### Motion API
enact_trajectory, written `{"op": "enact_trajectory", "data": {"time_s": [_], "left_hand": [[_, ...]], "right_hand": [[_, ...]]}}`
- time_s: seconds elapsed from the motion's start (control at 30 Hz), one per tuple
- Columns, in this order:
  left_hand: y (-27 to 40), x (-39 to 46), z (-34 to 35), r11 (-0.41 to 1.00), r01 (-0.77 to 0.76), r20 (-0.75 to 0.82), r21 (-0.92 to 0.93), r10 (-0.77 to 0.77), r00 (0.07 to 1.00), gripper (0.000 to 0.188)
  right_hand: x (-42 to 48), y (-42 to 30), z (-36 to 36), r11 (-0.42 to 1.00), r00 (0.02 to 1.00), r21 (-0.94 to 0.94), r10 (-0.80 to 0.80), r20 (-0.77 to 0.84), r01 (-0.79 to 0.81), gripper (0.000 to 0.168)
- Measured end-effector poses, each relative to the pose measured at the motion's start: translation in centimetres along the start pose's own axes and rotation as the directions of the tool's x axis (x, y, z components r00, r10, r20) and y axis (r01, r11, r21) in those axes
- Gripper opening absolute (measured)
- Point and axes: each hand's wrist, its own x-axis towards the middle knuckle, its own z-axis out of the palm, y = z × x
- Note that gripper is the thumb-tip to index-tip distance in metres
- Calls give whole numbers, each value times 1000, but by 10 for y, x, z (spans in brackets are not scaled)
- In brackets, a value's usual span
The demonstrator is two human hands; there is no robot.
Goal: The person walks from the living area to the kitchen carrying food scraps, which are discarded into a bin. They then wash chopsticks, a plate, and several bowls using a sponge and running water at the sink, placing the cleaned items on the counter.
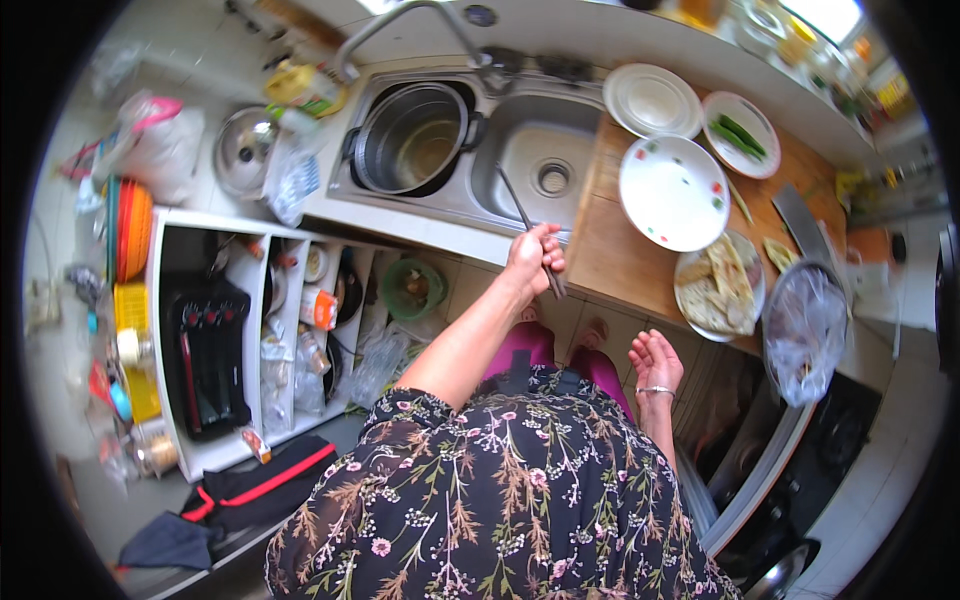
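My left hand (pixel 534 259) is closed around a pair of dark chopsticks (pixel 516 196), held over the front edge of the sink with their far ends above the right basin (pixel 517 150). Low at the right, my right hand (pixel 655 361) holds nothing; its palm is turned up, the fingers are slightly curled, and a bracelet circles the wrist. A large dark pot (pixel 411 139) with a little liquid stands in the left basin. On the wooden board (pixel 600 255) right of the sink is a white bowl with a floral pattern (pixel 673 193).
Stacked white dishes (pixel 651 100), a plate of green peppers (pixel 752 156), a plate of flatbread (pixel 716 289) and a cleaver (pixel 801 221) lie at the right, beside a plastic-covered bowl (pixel 804 322). The faucet (pixel 450 22) arches behind the pot. A green bin (pixel 414 289) stands below the counter.
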Motion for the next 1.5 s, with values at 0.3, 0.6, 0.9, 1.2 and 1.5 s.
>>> {"op": "enact_trajectory", "data": {"time_s": [0.3, 0.6, 0.9, 1.2, 1.5], "left_hand": [[117, -50, -100, 975, -72, 13, -210, 77, 997, 16], [267, -13, -166, 996, -3, -37, 89, 7, 999, 39], [322, 12, -204, 997, 60, 73, 49, -63, 995, 24], [323, 28, -221, 986, 113, 138, -122, -95, 986, 32], [338, 89, -252, 940, 283, 35, -192, -281, 959, 10]], "right_hand": [[3, 16, 190, 928, 885, -311, -41, 464, 206, 22], [13, 28, 404, 765, 709, -218, -395, 584, 606, 21], [42, -157, 662, -293, -3, -121, -389, 921, 948, 21], [162, -115, 800, -913, 457, 134, 316, 832, 386, 21], [58, -188, 687, 30, 226, -249, -538, 812, 968, 21]]}}
